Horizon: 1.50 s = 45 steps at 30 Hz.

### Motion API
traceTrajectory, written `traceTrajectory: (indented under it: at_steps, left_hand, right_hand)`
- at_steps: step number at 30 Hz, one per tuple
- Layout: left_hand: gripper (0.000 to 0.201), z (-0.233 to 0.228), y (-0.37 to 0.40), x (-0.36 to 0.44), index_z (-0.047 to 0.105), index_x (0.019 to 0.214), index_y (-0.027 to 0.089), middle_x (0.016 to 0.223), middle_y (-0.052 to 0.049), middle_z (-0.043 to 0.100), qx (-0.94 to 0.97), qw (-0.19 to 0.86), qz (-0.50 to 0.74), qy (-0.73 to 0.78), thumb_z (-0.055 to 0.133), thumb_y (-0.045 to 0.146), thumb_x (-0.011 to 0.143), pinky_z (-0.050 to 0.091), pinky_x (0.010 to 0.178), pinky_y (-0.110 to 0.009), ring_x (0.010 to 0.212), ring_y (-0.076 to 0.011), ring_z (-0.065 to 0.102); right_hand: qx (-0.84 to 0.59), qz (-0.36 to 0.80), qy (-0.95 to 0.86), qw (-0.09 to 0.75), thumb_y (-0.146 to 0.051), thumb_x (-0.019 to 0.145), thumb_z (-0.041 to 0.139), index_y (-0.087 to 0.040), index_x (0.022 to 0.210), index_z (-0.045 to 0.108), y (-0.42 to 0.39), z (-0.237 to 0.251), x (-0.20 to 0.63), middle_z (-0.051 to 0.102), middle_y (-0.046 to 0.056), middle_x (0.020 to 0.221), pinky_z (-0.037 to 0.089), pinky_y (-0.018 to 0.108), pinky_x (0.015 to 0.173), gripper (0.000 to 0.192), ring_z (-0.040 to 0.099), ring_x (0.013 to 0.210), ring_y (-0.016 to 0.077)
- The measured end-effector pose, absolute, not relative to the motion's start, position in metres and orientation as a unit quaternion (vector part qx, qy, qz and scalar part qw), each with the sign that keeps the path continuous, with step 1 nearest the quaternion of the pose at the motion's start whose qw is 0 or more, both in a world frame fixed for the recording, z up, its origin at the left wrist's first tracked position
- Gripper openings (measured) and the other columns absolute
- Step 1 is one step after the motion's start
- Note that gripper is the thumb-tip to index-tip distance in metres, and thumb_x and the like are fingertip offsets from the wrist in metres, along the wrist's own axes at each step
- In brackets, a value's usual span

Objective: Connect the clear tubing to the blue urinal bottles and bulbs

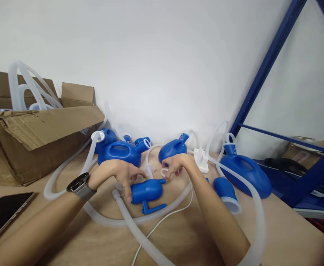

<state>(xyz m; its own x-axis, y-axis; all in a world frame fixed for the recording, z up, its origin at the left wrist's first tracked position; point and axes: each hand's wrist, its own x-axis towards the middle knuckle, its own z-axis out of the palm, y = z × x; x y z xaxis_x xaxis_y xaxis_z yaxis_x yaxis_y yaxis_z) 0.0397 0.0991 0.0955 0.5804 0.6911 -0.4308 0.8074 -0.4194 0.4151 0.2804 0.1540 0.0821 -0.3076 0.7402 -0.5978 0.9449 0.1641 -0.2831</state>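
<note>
L hand [121, 176], wrist w/ watch [80, 183], grips the rear end of a small blue funnel piece [146, 190] that lies on its side on the wooden bench [195, 236], approx. centre of view; fingers curl around its wide end, thumb over top. The piece's narrow nozzle points right, toward the R hand [175, 167]. R hand pinches a translucent tube end [164, 172] betw. thumb and fingertips, just beside the nozzle tip; cannot tell whether tube and nozzle touch. A flat blue bracket sticks out beneath the funnel piece, resting on the bench. Translucent hose [139, 221] loops around the work area, passing under both forearms; a thin white cable [162, 221] runs near it. Behind the hands: blue jug w/ handle [120, 152] on the L, another blue jug [173, 148] centre, a larger blue jug [246, 171] on the R, all w/ hoses attached. A loose blue cup [227, 190] lies betw. R forearm and the larger jug. Open cardboard box [37, 136] w/ more tubing at far L; dark tablet [3, 214] at L edge; blue shelf frame [264, 70] at R.
</note>
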Motion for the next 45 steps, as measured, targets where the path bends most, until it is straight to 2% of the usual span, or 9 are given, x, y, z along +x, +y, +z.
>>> traceTrajectory:
  at_steps: [4,8,16,22,27,31,37,41,45]
  left_hand:
    - [0.067,0.089,0.107,0.040,0.071,0.109,0.019,0.105,-0.001,0.074,0.836,0.329,-0.097,0.430,0.072,0.062,0.058,0.036,0.059,0.003,0.068,0.0094,0.052]
    - [0.073,0.102,0.106,0.042,0.070,0.092,0.008,0.087,-0.001,0.071,0.847,0.303,-0.014,0.437,0.042,0.072,0.074,0.026,0.057,0.001,0.060,0.0134,0.038]
    - [0.092,0.130,0.095,0.039,0.067,0.100,0.008,0.081,-0.002,0.069,0.666,0.392,0.270,0.574,0.058,0.086,0.052,0.047,0.061,-0.006,0.061,0.0081,0.052]
    - [0.094,0.136,0.093,0.039,0.059,0.112,0.009,0.054,0.006,0.047,0.580,0.482,0.378,0.537,0.061,0.083,0.053,0.036,0.053,-0.005,0.049,0.0106,0.039]
    - [0.091,0.142,0.083,0.042,0.050,0.136,0.015,0.107,-0.007,0.069,0.622,0.509,0.390,0.449,0.052,0.076,0.067,0.046,0.066,-0.004,0.071,0.0104,0.049]
    - [0.103,0.139,0.079,0.042,0.030,0.149,0.035,0.160,0.001,0.036,0.713,0.434,0.357,0.418,0.056,0.081,0.060,0.053,0.088,-0.002,0.118,0.0022,0.058]
    - [0.140,0.131,0.082,0.045,-0.001,0.156,0.038,0.168,0.000,0.015,0.785,0.353,0.313,0.402,0.073,0.079,0.044,0.055,0.126,-0.019,0.151,-0.0116,0.047]
    - [0.119,0.142,0.076,0.038,0.016,0.154,0.034,0.162,-0.001,0.032,0.764,0.294,0.354,0.452,0.067,0.075,0.056,0.058,0.120,-0.014,0.136,-0.0076,0.058]
    - [0.111,0.153,0.065,0.033,0.037,0.146,0.036,0.154,0.005,0.045,0.772,0.233,0.333,0.488,0.075,0.073,0.048,0.058,0.117,-0.012,0.128,-0.0053,0.061]
  right_hand:
    - [0.526,-0.337,0.771,0.123,-0.048,0.069,0.086,-0.020,0.132,0.057,0.144,0.108,0.295,0.063,0.004,0.094,0.053,0.029,0.065,0.075,0.062,0.068,0.0155]
    - [0.355,-0.344,0.869,-0.014,-0.047,0.082,0.076,-0.019,0.128,0.056,0.130,0.125,0.290,0.063,0.006,0.109,0.051,0.029,0.085,0.057,0.063,0.095,0.0173]
    - [0.235,-0.263,0.879,-0.322,-0.054,0.089,0.068,-0.022,0.114,0.047,0.101,0.127,0.244,0.066,0.002,0.109,0.049,0.030,0.080,0.046,0.061,0.089,0.0156]
    - [0.214,-0.224,0.821,-0.479,-0.048,0.087,0.071,-0.021,0.116,0.049,0.104,0.106,0.213,0.064,0.006,0.118,0.048,0.036,0.097,0.045,0.062,0.109,0.0196]
    - [0.260,-0.129,0.724,-0.626,-0.043,0.082,0.075,-0.022,0.106,0.053,0.098,0.101,0.202,0.064,0.004,0.110,0.050,0.034,0.093,0.040,0.063,0.100,0.0189]
    - [0.253,-0.161,0.633,-0.714,-0.046,0.082,0.073,-0.021,0.103,0.049,0.100,0.113,0.208,0.062,0.003,0.099,0.052,0.032,0.090,0.040,0.062,0.092,0.0169]
    - [0.184,-0.272,0.600,-0.729,-0.047,0.086,0.070,-0.023,0.107,0.039,0.096,0.133,0.215,0.062,0.007,0.108,0.051,0.037,0.102,0.045,0.064,0.110,0.0195]
    - [0.171,-0.168,0.595,-0.767,-0.032,0.093,0.062,-0.026,0.112,0.036,0.093,0.143,0.233,0.066,0.006,0.112,0.049,0.040,0.107,0.033,0.064,0.117,0.0189]
    - [0.190,-0.067,0.655,-0.728,-0.021,0.097,0.050,-0.026,0.116,0.056,0.097,0.144,0.252,0.069,0.004,0.113,0.051,0.041,0.103,0.021,0.066,0.113,0.0185]
